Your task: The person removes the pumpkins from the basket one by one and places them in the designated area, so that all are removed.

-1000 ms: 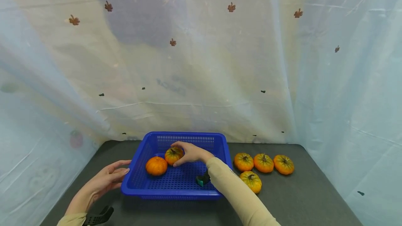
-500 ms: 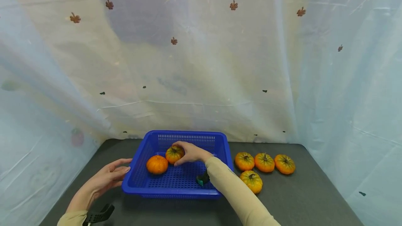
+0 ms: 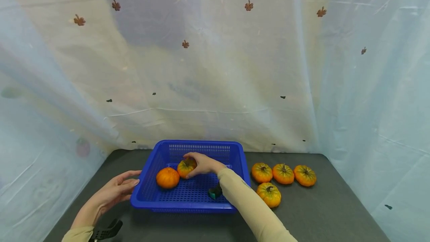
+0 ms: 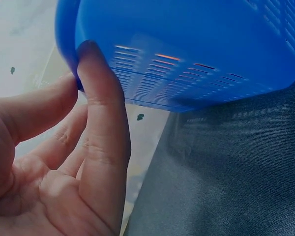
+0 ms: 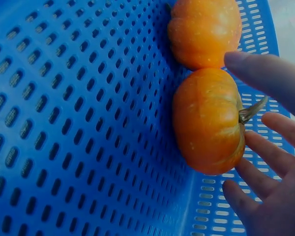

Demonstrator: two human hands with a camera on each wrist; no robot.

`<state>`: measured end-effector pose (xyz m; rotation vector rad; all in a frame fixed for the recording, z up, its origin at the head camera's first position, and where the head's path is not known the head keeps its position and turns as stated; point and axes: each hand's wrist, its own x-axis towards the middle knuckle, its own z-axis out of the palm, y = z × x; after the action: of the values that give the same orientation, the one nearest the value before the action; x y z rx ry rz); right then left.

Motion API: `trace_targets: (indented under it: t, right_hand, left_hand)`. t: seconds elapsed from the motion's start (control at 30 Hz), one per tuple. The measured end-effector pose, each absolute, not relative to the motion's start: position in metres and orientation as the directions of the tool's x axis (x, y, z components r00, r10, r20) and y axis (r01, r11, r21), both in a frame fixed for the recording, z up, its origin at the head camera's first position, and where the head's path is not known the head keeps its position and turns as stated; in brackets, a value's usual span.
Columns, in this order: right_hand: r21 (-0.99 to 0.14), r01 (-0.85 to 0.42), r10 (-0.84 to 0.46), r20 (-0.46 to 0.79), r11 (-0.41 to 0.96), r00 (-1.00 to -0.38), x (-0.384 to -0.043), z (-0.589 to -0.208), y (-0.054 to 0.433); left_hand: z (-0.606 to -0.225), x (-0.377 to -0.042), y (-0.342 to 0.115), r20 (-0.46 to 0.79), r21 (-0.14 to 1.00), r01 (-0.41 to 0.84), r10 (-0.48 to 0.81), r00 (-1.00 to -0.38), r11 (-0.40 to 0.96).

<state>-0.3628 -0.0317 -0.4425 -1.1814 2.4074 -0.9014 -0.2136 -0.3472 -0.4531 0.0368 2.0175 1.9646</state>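
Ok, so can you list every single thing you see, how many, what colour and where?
table: 1, dark grey, bottom of the head view
basket: 1, blue, on the table
basket pumpkins: 2, orange, one green-streaked, side by side inside
table pumpkins: 4, yellow-orange with green, right of the basket
sheeting: pieces unclear, pale, behind and at both sides
leaf shapes: 6, brown, on the sheeting
small marks: several, dark, scattered
wrist gear: 2, black, one per wrist
sleeves: 2, cream, on the arms
left hand: 1, bare, at the basket's left rim
right hand: 1, bare, around the streaked basket pumpkin
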Motion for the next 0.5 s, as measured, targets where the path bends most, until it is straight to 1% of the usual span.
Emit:
trace_targets:
  t: [0.23,0.5]
  right_hand:
    - [-0.667,-0.596,-0.808,-0.016,0.447,-0.589,-0.3599,-0.4407,-0.0295]
    - [-0.654,-0.593,-0.829,-0.094,0.469,-0.552,-0.3553,-0.4369,-0.0259]
  left_hand:
    - [-0.4541,-0.2140,-0.3481,-0.209,0.978,-0.205,0.247,-0.946,0.043]
    - [-0.4562,-0.2142,-0.3502,-0.205,0.979,-0.200,0.251,-0.946,0.046]
